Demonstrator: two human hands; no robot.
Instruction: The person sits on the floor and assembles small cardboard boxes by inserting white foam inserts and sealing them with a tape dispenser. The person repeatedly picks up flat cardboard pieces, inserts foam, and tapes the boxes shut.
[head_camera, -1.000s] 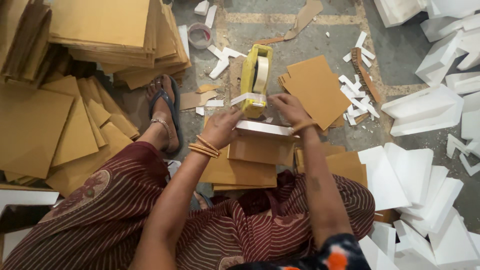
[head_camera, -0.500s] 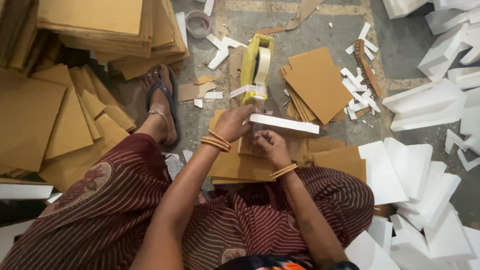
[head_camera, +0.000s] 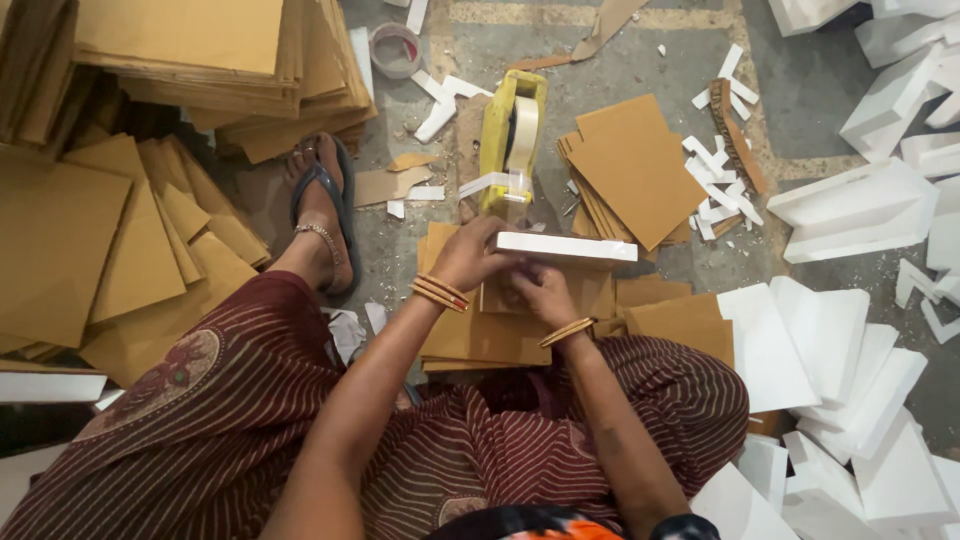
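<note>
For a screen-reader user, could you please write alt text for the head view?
Seated on the floor, a person's left hand and right hand hold a white foam strip over cardboard sheets, behind a yellow tape dispenser, beside white foam pieces.

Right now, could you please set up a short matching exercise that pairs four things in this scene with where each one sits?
Things:
1. yellow tape dispenser
2. white foam strip
3. tape roll
4. sandal

Places:
A. on the outstretched foot
B. on the floor near the top edge, by the big cardboard stack
C. held at the left hand and right hand
D. standing just beyond the hands

Pairs: 1-D, 2-C, 3-B, 4-A
</note>
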